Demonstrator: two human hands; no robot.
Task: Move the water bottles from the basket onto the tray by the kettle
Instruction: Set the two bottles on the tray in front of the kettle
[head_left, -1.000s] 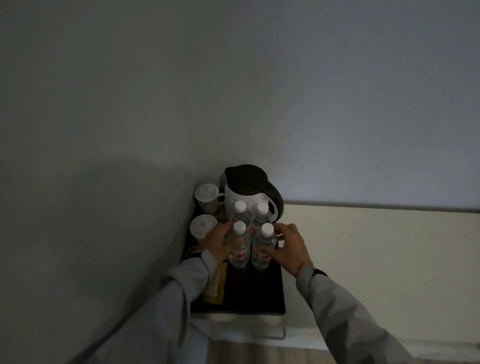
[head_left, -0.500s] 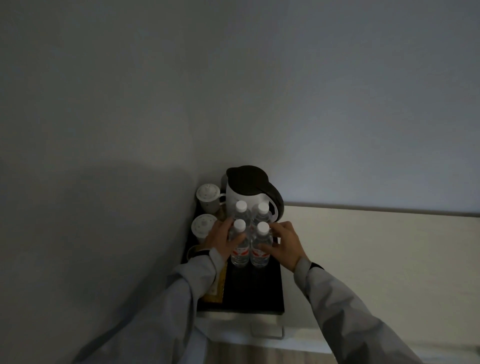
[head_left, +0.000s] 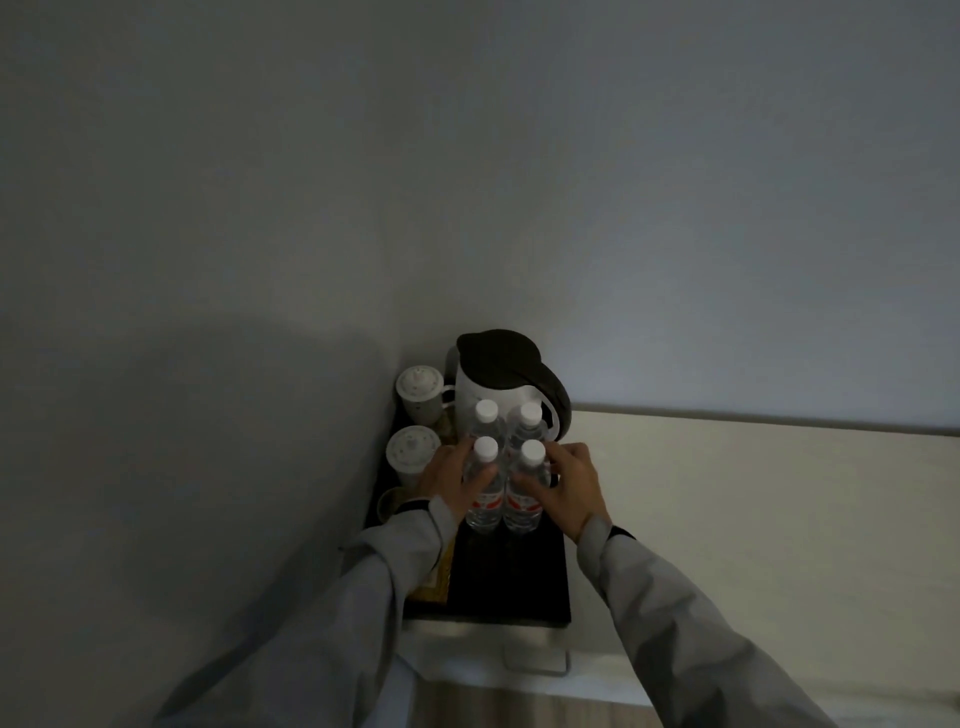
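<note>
On the black tray (head_left: 511, 582), front of the kettle (head_left: 498, 374), four water bottles (head_left: 506, 457) stand upright in a tight 2x2 block, touching or nearly so. Clear plastic, white screw caps; the two near ones carry red-and-white label bands low on the body. Labels on the far pair are hidden behind the near pair. Lighting is dim, label text unreadable.

Left hand (head_left: 452, 480) is at 9 o'clock of the block, fingers wrapped on the near-left bottle (head_left: 485, 491), thumb across its front. Right hand (head_left: 569, 488) is at 3 o'clock, fingers curled on the near-right bottle (head_left: 525, 493). Both bottle bases look down on the tray; can't tell for sure how firm either grip is. Grey sleeves run from the bottom edge up to both wrists.

Kettle: white body, dark lid and handle, at 12 o'clock of the block, just behind the far pair. Two white lidded cups (head_left: 418, 395) sit at 10 o'clock, one behind the other, along the tray's left side by the wall. A yellowish flat packet (head_left: 434, 582) lies at 7 o'clock on the tray, partly under the left sleeve. Tray sits in the corner on a pale worktop (head_left: 727, 519), its near half bare. Basket is out of frame.
</note>
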